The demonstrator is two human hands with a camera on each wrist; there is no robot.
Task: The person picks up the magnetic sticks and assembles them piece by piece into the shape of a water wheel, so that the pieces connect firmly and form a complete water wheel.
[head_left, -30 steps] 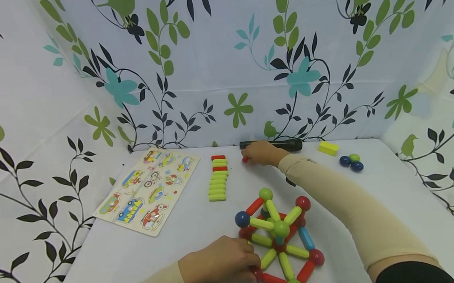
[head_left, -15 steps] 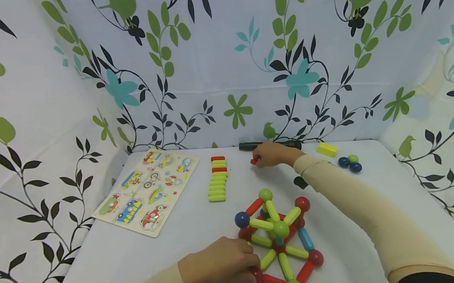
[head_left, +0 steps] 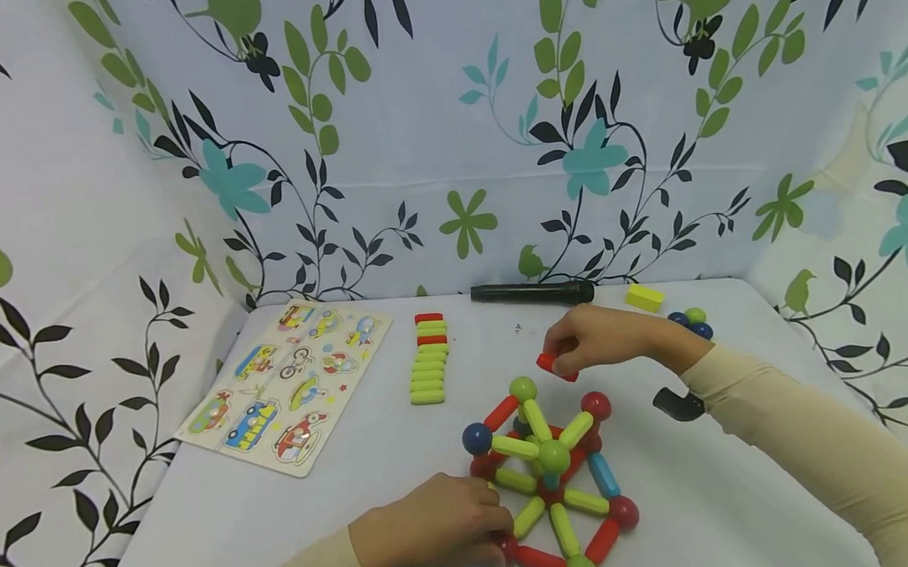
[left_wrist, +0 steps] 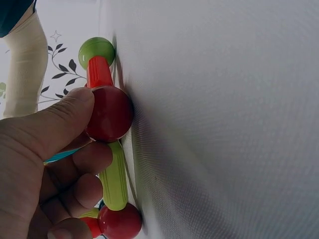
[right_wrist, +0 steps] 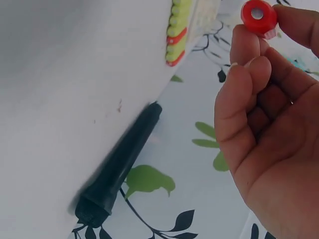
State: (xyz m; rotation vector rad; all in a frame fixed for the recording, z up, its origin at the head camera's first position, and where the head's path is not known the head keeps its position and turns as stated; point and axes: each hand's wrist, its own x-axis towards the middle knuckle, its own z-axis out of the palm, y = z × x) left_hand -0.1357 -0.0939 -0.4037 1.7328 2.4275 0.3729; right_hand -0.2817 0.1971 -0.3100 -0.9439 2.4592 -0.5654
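The right hand (head_left: pixel 598 337) is raised over the white table (head_left: pixel 385 453) with a short red stick (head_left: pixel 556 367) pinched in its fingers. In the right wrist view the thumb presses one side of the stick and a fingertip supports it from below, so the stick sits right at the tips, well away from the palm; its round end, with a silver disc in the middle, faces the camera. The other fingers are bent in toward the palm. In the head view the stick tilts, apart from the ball-and-stick frame (head_left: pixel 553 457) and just behind it.

The left hand (head_left: pixel 436 524) grips the near left corner of that frame. The left wrist view shows its thumb tip on a dark red ball (left_wrist: pixel 110 114), with the other fingers curled behind and beneath it, beside a green stick (left_wrist: pixel 115 179) that touches the ball. Another red stick (left_wrist: pixel 99 72) joins the same ball to a green ball (left_wrist: pixel 96 51).

To the left stand a row of sticks (head_left: pixel 428 361) and a picture board (head_left: pixel 236 391). A black tube (head_left: pixel 533 293), a yellow block (head_left: pixel 645 298) and three small balls (head_left: pixel 701 330) lie toward the back
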